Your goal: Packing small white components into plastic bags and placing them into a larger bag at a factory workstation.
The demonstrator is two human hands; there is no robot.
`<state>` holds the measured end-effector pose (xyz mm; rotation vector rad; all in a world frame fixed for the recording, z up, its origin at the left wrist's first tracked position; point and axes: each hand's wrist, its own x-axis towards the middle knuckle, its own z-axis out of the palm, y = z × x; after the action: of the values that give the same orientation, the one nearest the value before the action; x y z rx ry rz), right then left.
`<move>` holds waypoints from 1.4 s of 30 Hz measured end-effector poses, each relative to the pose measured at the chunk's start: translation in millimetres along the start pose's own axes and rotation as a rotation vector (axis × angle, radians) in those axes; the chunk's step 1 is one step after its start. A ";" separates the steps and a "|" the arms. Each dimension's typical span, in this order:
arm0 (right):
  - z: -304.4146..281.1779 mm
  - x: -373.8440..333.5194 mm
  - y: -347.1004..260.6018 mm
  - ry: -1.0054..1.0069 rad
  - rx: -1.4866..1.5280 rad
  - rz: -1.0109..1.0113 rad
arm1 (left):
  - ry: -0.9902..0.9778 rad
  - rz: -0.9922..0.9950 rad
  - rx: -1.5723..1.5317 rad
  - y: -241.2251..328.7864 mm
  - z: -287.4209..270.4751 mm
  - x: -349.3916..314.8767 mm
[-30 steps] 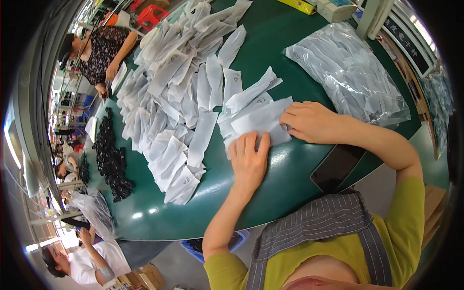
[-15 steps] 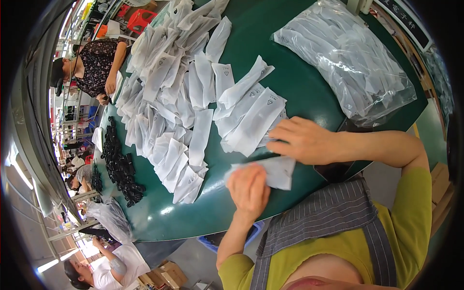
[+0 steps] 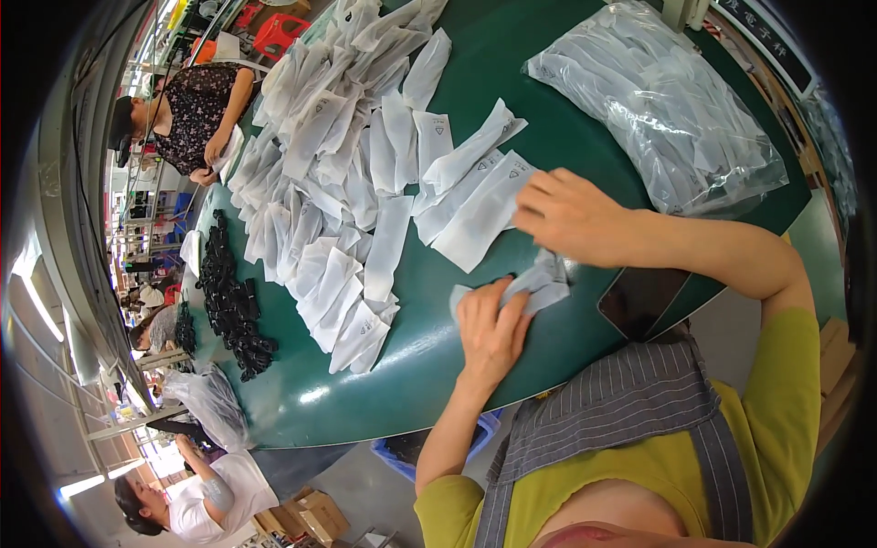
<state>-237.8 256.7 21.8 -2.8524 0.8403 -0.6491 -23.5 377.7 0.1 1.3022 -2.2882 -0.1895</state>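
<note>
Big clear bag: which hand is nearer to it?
Right: the right hand is left of the bag, by its lower end; the left hand is farther down and left, on a packet.

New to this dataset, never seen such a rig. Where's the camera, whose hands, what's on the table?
No robot here: these are a person's bare hands. The view comes from the left one of two fisheye cameras worn on the head, looking down, so straight edges bend near the rim. Picture left is the person's left.

On the green table lie a loose heap of whitish pouches, a clear bag full of similar ones, a dark flat phone-like slab and a black pile.

The left hand has its fingers on a crumpled pouch; pinched or just pressed, I can't tell. The right hand is just above it in the picture, its grip unclear.
</note>
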 end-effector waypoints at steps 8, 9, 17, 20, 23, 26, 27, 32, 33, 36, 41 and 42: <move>-18.2 0.7 2.4 -0.260 0.273 0.120 | 0.005 0.002 0.003 14.5 0.2 24.7; -29.2 0.8 3.4 -0.396 0.449 0.114 | -0.033 0.000 0.010 14.3 -2.2 26.5; 13.5 19.5 26.4 0.059 -0.070 -0.101 | -0.017 0.028 -0.102 20.5 18.0 7.7; 11.3 25.2 20.5 -0.023 -0.050 -0.089 | -0.034 0.015 -0.086 25.1 12.4 10.8; 11.0 28.4 14.1 -0.094 -0.037 -0.125 | -0.045 -0.010 0.078 20.5 5.3 17.3; 13.7 25.5 15.3 -0.100 -0.040 -0.154 | -0.056 0.014 0.046 17.6 7.0 14.6; 13.0 24.8 15.0 -0.111 -0.040 -0.160 | -0.054 0.013 0.044 17.3 6.9 14.7; 1.7 26.9 10.4 -0.627 0.587 0.059 | -0.048 -0.086 0.078 18.5 -3.8 20.0; -0.8 28.3 11.0 -0.573 0.624 -0.014 | -0.065 -0.079 0.083 18.1 -6.0 18.9; 0.3 47.0 23.3 -0.329 0.397 0.034 | -0.046 -0.142 -0.070 15.0 1.7 9.8; 47.4 66.0 38.7 0.004 -0.133 -0.175 | 0.023 -0.129 -0.112 16.7 4.8 14.0; 45.2 65.5 32.0 -0.029 -0.091 -0.136 | 0.007 -0.131 -0.123 15.3 1.3 9.8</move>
<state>-184.7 193.3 -1.5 -3.0142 0.6944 -0.5964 -40.0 377.5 7.8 1.3867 -2.1504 -0.3640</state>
